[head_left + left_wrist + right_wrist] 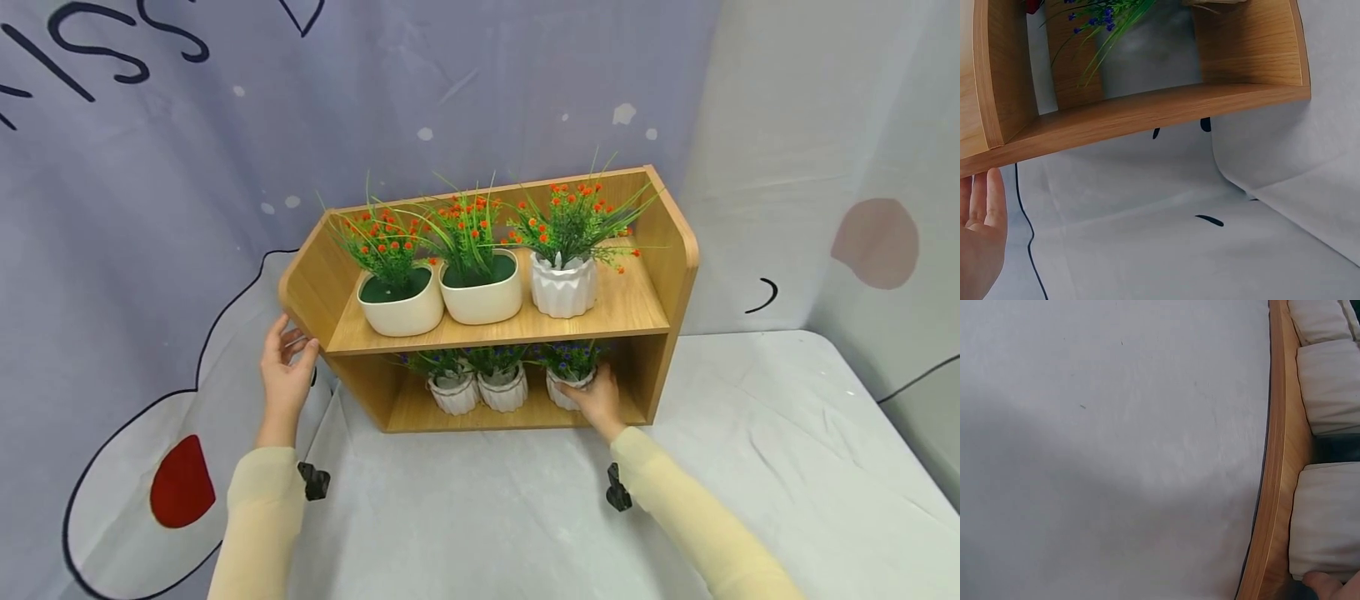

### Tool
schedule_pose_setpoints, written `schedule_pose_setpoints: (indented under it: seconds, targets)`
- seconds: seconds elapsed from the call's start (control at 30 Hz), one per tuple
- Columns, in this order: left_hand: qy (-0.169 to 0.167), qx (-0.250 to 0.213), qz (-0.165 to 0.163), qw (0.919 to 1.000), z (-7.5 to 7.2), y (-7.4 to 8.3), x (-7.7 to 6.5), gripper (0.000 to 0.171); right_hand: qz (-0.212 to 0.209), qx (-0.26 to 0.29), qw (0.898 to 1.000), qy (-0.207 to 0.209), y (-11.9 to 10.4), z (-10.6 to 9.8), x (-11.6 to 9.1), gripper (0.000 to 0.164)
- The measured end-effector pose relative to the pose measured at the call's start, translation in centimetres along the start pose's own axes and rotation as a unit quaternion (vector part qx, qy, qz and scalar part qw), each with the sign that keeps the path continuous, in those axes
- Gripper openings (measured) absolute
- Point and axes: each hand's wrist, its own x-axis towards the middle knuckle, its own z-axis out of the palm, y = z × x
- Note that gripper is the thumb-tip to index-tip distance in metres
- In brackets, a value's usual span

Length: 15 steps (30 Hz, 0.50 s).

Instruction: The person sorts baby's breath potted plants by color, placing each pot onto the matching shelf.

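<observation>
A two-tier wooden shelf (675, 258) stands against the cloth backdrop. My right hand (602, 402) grips a white ribbed flower pot (559, 392) with small blue flowers at the right of the lower tier. Its thumb (1319, 582) shows at the pot's edge in the right wrist view; the other fingers are partly hidden. At the shelf's left side, my left hand (287, 379) touches the outer face of the side panel (318, 271). The left wrist view shows its fingers (994, 203) straight, fingertips right at the wood.
Two similar white pots (453, 393) stand to the left on the lower tier. On the upper tier are two cream oval planters (480, 302) and a white ribbed pot (564, 287), all with orange flowers. White cloth (465, 508) covers the table in front.
</observation>
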Motion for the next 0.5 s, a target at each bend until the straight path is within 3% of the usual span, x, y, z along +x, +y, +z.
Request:
schedule_pose_setpoints:
  seconds: [0.27, 0.4, 0.5]
  targets:
    - [-0.001, 0.006, -0.003, 1.0, 0.3, -2.7, 0.3, 0.05, -0.02, -0.02, 0.999, -0.018, 0.9, -0.4, 0.2, 0.09]
    - [-0.021, -0.005, 0.0, 0.9998, 0.2, -3.4, -0.2, 0.049, -0.042, -0.05, 0.997, -0.033, 1.0, -1.4, 0.1, 0.09]
    - [-0.037, 0.015, -0.02, 0.999, 0.2, -3.5, -0.6, 0.049, -0.052, -0.067, 0.995, -0.047, 0.7, -2.5, -0.1, 0.095]
